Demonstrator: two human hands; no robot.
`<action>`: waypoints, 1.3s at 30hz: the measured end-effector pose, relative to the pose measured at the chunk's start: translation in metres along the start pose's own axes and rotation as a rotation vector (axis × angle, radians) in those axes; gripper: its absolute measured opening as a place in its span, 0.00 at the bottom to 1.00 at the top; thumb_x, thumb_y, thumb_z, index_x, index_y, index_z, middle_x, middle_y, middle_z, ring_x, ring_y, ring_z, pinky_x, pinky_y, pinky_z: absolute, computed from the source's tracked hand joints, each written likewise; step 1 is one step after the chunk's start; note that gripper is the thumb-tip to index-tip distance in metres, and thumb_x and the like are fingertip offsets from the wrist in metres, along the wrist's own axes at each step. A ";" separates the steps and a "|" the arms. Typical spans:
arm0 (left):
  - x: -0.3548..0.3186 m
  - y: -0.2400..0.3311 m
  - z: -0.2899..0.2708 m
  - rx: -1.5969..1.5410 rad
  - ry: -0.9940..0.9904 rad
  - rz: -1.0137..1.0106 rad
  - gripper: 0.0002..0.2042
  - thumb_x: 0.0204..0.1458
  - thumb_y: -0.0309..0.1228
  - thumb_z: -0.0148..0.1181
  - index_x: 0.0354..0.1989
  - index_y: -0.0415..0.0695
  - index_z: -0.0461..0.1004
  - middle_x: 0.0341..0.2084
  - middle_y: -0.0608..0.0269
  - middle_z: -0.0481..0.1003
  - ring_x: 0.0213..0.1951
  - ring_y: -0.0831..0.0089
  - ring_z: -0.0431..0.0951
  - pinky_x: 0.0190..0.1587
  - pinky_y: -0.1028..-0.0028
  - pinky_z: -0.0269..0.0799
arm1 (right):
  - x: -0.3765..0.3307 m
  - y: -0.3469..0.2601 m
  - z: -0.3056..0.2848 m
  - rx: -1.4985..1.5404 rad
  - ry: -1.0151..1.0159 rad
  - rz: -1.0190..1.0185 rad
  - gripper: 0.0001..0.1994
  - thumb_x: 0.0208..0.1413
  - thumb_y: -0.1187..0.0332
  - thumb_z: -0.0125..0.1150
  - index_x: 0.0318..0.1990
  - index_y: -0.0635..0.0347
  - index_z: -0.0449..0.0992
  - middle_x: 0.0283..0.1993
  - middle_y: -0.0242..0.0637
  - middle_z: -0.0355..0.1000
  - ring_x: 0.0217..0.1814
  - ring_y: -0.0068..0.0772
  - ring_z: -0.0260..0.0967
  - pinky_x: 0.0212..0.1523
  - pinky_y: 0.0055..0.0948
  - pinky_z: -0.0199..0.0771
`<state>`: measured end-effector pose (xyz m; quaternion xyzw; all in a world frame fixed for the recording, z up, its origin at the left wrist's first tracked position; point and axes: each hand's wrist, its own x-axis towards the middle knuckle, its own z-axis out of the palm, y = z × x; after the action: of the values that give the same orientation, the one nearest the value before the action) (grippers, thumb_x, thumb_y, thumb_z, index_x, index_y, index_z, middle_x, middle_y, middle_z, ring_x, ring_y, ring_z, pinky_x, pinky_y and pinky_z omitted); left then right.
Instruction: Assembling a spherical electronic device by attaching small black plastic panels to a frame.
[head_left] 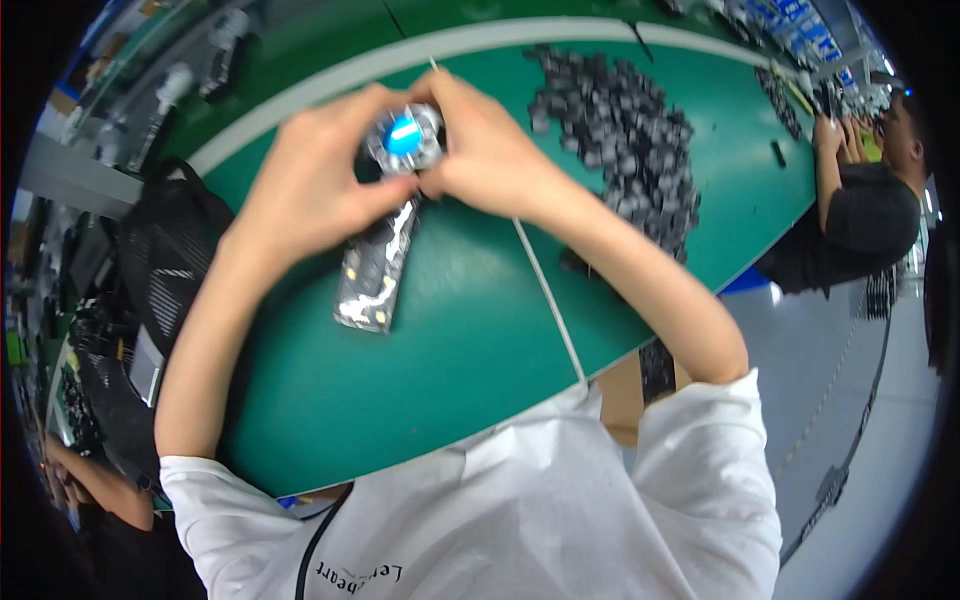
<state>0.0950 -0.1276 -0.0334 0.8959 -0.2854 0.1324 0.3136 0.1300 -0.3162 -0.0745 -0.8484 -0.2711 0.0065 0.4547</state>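
Observation:
Both hands cup the round silver head of a long black device (372, 270) over the green table. A bright blue disc (404, 136) shows in the middle of that head. My left hand (312, 175) curls round its left side, with the thumb bent in below the head. From the other side my right hand (490, 145) closes on it, its fingertips meeting the left hand's at the top. Below my hands the device's dark, shiny body slants down toward me, and it looks wrapped in clear film. The fingers partly hide the rim of the head.
A large heap of small black parts (625, 140) lies on the green table (450, 370), right of my hands. A thin pale cord (548, 290) crosses the tabletop. A black bag (175, 240) sits at the left edge. One person (860, 215) works at the right, another (110, 490) at lower left.

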 end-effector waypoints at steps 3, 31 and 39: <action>0.008 0.011 -0.008 -0.099 -0.104 -0.252 0.24 0.37 0.29 0.71 0.46 0.39 0.75 0.34 0.53 0.82 0.28 0.56 0.79 0.36 0.66 0.74 | -0.003 -0.008 -0.028 0.109 -0.103 0.044 0.31 0.40 0.78 0.63 0.59 0.61 0.68 0.56 0.45 0.70 0.42 0.36 0.72 0.41 0.33 0.75; 0.051 -0.094 -0.056 0.161 0.125 -0.510 0.25 0.38 0.23 0.71 0.50 0.33 0.78 0.33 0.50 0.82 0.28 0.67 0.78 0.32 0.76 0.75 | -0.039 0.051 -0.144 -0.708 -0.059 -0.196 0.09 0.48 0.78 0.65 0.39 0.57 0.80 0.30 0.29 0.74 0.26 0.22 0.63 0.29 0.24 0.62; -0.044 0.047 -0.015 0.111 -0.253 -0.407 0.40 0.36 0.31 0.68 0.67 0.44 0.70 0.37 0.60 0.80 0.27 0.73 0.68 0.30 0.80 0.62 | -0.041 0.026 -0.128 -0.267 -0.107 -0.050 0.09 0.45 0.80 0.66 0.36 0.61 0.79 0.28 0.29 0.74 0.26 0.21 0.64 0.28 0.23 0.65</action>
<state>0.0308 -0.1299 -0.0173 0.9603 -0.1282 -0.0312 0.2458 0.1397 -0.4453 -0.0294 -0.8928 -0.3144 0.0043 0.3226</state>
